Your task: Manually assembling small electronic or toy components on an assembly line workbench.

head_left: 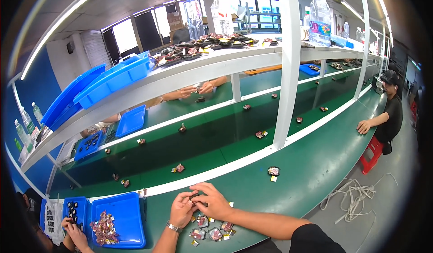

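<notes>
Over the green workbench, my left hand (181, 209) and my right hand (213, 202) meet with fingers bent around a small black part (195, 196). The fingers hide most of it. Just below my hands, on the bench, lies a group of several small black-rimmed assemblies (215, 234) with pinkish-red insides and yellow-white tags. A similar single assembly (273, 171) rests farther to the right. Left of my left wrist stands a blue tray (140, 208) with a heap of pinkish-red pieces (105, 228) in it.
Beyond the bench, a dark green conveyor belt (216, 147) carries scattered assemblies. White posts (287, 72) support a shelf (216, 65) with blue trays, bottles and piled parts. Co-workers' hands (74, 232) work at left and across; another person (390, 109) sits right. White cable (356, 199) lies on the floor.
</notes>
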The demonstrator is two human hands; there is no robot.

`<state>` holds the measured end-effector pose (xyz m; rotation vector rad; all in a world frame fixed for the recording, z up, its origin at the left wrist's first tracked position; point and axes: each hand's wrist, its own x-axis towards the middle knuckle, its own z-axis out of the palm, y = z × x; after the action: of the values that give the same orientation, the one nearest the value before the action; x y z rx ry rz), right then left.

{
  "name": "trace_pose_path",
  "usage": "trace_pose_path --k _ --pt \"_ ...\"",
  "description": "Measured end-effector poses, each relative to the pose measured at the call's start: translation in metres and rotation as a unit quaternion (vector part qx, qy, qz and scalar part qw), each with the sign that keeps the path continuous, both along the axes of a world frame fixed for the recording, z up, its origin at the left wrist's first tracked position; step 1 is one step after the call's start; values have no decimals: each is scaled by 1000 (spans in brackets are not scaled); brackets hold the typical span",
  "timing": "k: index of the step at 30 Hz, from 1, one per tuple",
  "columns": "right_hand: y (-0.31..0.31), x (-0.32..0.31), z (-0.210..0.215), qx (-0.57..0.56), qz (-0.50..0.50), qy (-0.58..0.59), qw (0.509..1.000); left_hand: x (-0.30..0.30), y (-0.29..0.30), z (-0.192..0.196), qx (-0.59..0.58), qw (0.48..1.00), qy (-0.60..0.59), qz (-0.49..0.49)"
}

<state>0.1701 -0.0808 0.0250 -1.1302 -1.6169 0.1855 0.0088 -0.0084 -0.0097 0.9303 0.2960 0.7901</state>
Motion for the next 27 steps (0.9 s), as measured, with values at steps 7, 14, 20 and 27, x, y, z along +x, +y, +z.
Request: trace_pose_path --k 7,14,20,27 --pt "2 -6 8 66 17 -78 995 -11 2 -5 24 999 -18 27" --pt "-2 9 4 68 -65 -109 990 8 4 -8 6 999 -43 -9" --pt "8 -5 -3 73 3 -24 997 -10 6 -13 55 997 -43 23" --pt "2 4 -12 -6 11 66 998 6 -2 -5 0 999 17 32"
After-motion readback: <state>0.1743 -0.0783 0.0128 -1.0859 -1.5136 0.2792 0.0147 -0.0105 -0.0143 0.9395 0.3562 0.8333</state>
